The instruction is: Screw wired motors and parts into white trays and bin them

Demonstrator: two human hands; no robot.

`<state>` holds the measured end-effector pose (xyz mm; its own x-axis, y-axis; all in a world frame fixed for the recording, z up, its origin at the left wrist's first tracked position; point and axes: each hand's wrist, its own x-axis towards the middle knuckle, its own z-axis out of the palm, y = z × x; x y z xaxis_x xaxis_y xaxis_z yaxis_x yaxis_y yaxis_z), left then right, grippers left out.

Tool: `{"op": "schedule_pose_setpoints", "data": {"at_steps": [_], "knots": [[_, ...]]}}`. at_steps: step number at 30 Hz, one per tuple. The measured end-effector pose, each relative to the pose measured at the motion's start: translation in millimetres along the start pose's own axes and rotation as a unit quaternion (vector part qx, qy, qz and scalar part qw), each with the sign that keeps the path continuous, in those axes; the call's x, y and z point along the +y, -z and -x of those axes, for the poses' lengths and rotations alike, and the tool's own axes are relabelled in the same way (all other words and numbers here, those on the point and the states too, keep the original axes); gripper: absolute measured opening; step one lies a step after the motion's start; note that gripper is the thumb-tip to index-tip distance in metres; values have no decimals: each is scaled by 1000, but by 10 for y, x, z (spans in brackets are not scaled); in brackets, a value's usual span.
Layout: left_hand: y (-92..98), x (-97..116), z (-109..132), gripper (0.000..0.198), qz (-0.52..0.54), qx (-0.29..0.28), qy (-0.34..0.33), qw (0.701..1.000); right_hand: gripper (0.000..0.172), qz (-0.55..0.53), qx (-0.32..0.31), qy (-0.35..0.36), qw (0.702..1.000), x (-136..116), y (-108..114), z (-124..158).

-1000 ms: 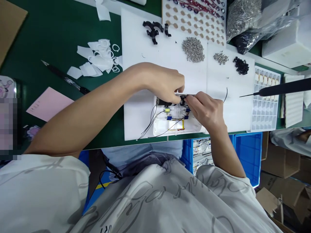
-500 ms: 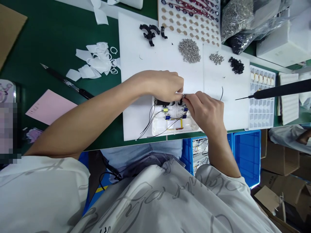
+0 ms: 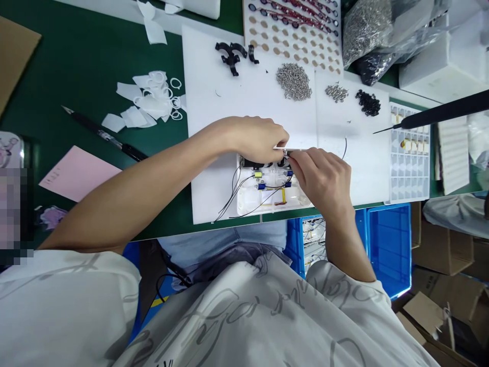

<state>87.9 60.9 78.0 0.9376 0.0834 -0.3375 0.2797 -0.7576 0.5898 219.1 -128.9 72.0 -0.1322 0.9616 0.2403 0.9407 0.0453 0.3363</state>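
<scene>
Your left hand [image 3: 260, 138] and your right hand [image 3: 321, 181] are both closed, and together they pinch a thin metal strip [image 3: 296, 150] between the fingers. Just under the hands lies a white plastic housing [image 3: 273, 196] with thin black wires [image 3: 233, 196]. It rests on a white foam sheet [image 3: 225, 102] on the green table [image 3: 76, 66].

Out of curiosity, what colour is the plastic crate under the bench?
The plastic crate is bright blue, shown best in the head view.
</scene>
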Motion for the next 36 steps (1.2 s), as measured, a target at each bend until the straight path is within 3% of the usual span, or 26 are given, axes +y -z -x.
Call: {"op": "schedule_pose_setpoints", "data": {"at_steps": [14, 24, 32, 36], "knots": [[34, -46, -16, 38, 20, -22, -4, 1000, 12, -30, -12, -24, 999, 20, -106, 60], [-32, 11, -38, 34, 32, -4, 10, 999, 3, -37, 61, 3, 997, 24, -145, 49], [-20, 6, -23, 26, 71, -6, 11, 997, 15, -65, 96, -5, 993, -24, -81, 66], [-25, -33, 2, 46, 62, 14, 16, 998, 29, -123, 181, -59, 974, -196, 56, 279]]}}
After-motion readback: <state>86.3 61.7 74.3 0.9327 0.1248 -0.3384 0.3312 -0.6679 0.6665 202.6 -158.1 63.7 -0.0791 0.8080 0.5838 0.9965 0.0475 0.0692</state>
